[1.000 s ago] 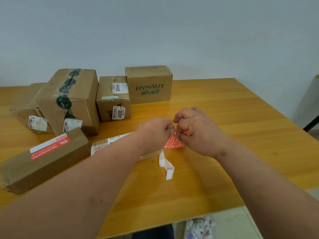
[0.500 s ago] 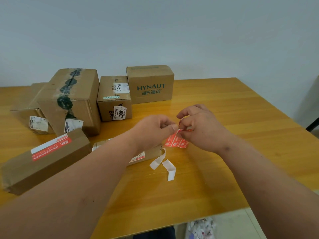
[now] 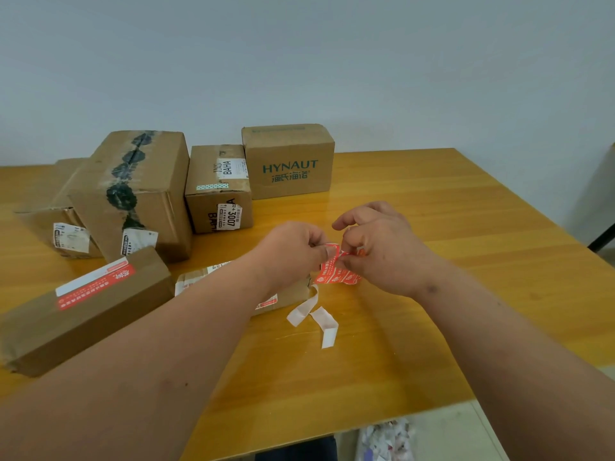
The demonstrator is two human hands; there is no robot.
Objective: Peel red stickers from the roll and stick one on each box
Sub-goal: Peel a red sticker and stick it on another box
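Left hand (image 3: 293,251) and right hand (image 3: 382,247) both pinch the red sticker strip (image 3: 336,271) between them above the table (image 3: 432,201); the peel point is hidden by fingertips. White backing (image 3: 316,317) trails below the hands. A flat box (image 3: 286,294) is mostly covered by the left forearm. Left of the hands lies a long box (image 3: 83,311) bearing a red sticker; beyond stand four more boxes (image 3: 286,161)
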